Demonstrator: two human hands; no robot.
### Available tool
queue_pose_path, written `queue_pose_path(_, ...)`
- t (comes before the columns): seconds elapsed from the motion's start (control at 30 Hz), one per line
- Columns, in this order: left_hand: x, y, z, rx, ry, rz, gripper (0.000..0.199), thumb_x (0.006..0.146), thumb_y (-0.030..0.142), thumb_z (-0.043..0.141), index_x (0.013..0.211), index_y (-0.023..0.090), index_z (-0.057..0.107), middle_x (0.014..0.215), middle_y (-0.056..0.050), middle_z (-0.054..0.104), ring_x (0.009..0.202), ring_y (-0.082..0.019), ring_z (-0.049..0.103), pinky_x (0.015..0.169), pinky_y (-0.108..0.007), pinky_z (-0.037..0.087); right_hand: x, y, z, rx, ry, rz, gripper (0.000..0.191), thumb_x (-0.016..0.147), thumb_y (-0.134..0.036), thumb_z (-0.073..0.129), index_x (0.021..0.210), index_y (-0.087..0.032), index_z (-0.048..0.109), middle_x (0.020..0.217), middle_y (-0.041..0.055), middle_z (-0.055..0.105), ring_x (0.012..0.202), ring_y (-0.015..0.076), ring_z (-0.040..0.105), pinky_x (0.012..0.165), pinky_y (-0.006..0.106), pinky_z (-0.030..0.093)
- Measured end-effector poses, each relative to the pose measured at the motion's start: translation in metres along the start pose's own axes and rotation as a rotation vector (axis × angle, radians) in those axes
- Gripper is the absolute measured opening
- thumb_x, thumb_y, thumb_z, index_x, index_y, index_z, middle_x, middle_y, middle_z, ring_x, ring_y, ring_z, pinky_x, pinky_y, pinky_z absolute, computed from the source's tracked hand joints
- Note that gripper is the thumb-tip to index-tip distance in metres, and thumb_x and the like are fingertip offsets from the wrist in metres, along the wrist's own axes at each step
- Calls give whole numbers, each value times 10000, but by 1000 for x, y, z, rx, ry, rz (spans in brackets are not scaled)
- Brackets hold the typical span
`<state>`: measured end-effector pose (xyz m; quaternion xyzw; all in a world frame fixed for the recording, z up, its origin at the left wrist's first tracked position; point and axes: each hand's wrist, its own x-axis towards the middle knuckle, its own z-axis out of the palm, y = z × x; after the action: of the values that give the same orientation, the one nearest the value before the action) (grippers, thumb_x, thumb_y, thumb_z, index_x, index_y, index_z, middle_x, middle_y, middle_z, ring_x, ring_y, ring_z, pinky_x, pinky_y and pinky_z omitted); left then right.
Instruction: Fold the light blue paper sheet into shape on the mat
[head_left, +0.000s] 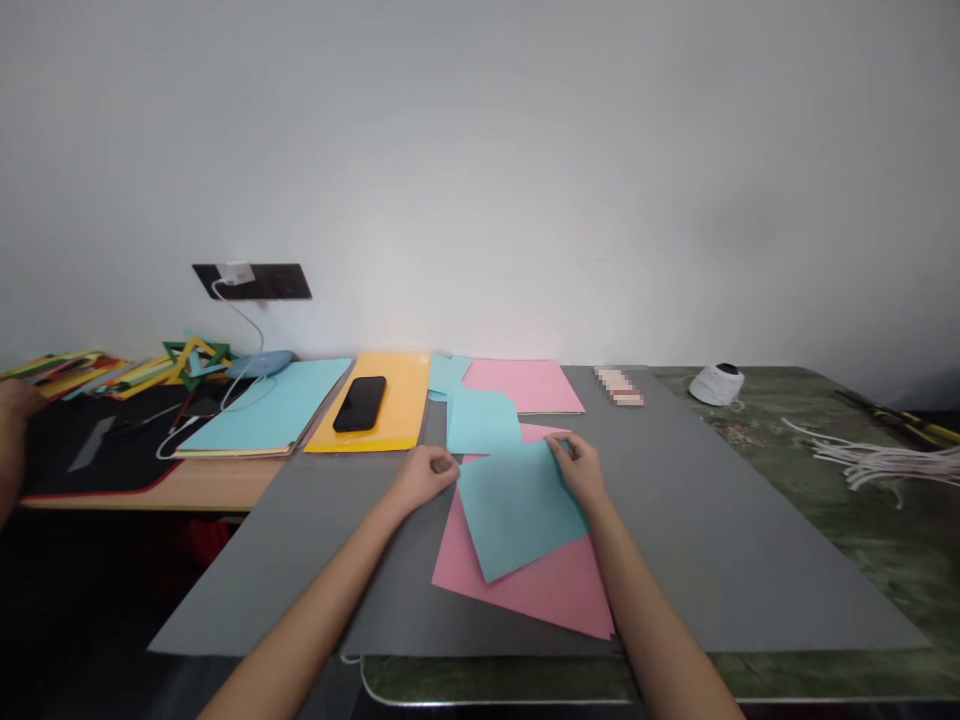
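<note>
A blue sheet of paper (523, 510) is held up by its two upper corners, tilted over a pink sheet (540, 598). My left hand (424, 477) pinches its left corner between thumb and fingers. At the upper right corner my right hand (577, 466) grips it the same way. Just behind lies another light blue paper piece (484, 422), partly overlapping the pink. Farther back are a smaller blue piece (448, 374) and a pink stack (523, 384). The held sheet hides much of the pink one below.
A black phone (361, 404) rests on yellow paper (409, 385), beside a blue paper stack (270, 410). Coloured strips (142, 374) lie far left, near another person's hand (13, 430). At right are a thread spool (716, 385) and white cords (885, 460). Grey board (697, 560) covers the table.
</note>
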<state>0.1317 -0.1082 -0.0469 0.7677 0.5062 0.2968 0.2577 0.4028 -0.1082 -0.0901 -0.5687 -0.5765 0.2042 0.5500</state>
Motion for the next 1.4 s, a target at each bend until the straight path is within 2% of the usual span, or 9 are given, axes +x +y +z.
queue_pose_path(0.13, -4, -8, -13, -182, -36, -104, 179, 655, 294, 532, 652, 137, 616, 533, -11, 608, 480, -116, 535, 480, -211, 381, 4, 12, -6, 79, 146, 98, 315, 695, -426, 511, 778, -145, 625, 745, 54, 632, 623, 158, 514, 575, 268, 395)
queue_pose_path(0.23, -6, -7, -13, -429, -68, -203, 267, 691, 374, 522, 773, 131, 594, 715, -62, 651, 603, -140, 602, 492, -213, 418, 5, 20, -5, 230, 195, 212, 351, 664, -442, 539, 816, -135, 613, 731, 53, 632, 602, 153, 526, 537, 254, 404)
queue_pose_path(0.33, -6, 2, -1, -639, -29, -291, 372, 675, 415, 558, 927, 144, 518, 863, -85, 625, 670, -149, 621, 501, -221, 454, 4, 24, -1, 393, 221, 320, 378, 629, -446, 574, 842, -136, 597, 702, 41, 628, 552, 135, 524, 492, 238, 403)
queue_pose_path(0.43, -2, 12, 18, -717, 65, -399, 481, 635, 430, 608, 985, 148, 438, 851, -70, 589, 511, -124, 602, 448, -241, 463, 5, 29, 1, 513, 276, 384, 374, 601, -440, 602, 827, -142, 591, 705, 30, 629, 564, 133, 538, 505, 238, 420)
queue_pose_path(0.67, 12, 15, 40, -890, 46, -427, 411, 639, 438, 612, 886, 128, 503, 759, -59, 610, 567, -137, 627, 548, -236, 485, 3, 33, 5, 647, 215, 418, 331, 622, -414, 609, 844, -168, 597, 798, 47, 646, 654, 154, 580, 581, 271, 466)
queue_pose_path(0.9, 4, 14, 41, -658, -287, -331, 519, 698, 585, 417, 623, 97, 578, 506, -62, 610, 376, -110, 538, 346, -181, 323, -2, 1, 12, 611, -114, 237, 392, 759, -510, 413, 969, -209, 547, 981, 69, 611, 825, 197, 580, 623, 292, 477)
queue_pose_path(1.13, 3, 4, 45, -943, 48, -286, 362, 655, 470, 572, 743, 119, 585, 693, -42, 643, 638, -123, 588, 617, -234, 455, -4, -1, 11, 666, -125, 312, 310, 719, -451, 504, 889, -201, 568, 876, 46, 622, 764, 182, 577, 639, 291, 464)
queue_pose_path(1.23, 5, -1, 45, -1078, 94, -305, 332, 637, 427, 613, 740, 112, 593, 692, -41, 639, 659, -119, 583, 688, -257, 457, -5, 2, 10, 542, -78, 294, 343, 703, -420, 526, 956, -190, 547, 896, 72, 614, 744, 192, 577, 638, 326, 461)
queue_pose_path(1.4, 4, -1, 46, -1009, 131, -330, 317, 566, 412, 672, 638, 114, 588, 639, -30, 631, 601, -117, 571, 654, -258, 456, -17, -20, 21, -56, 49, -123, 259, 719, -347, 524, 944, -229, 576, 1052, 76, 563, 1022, 256, 472, 874, 457, 334)
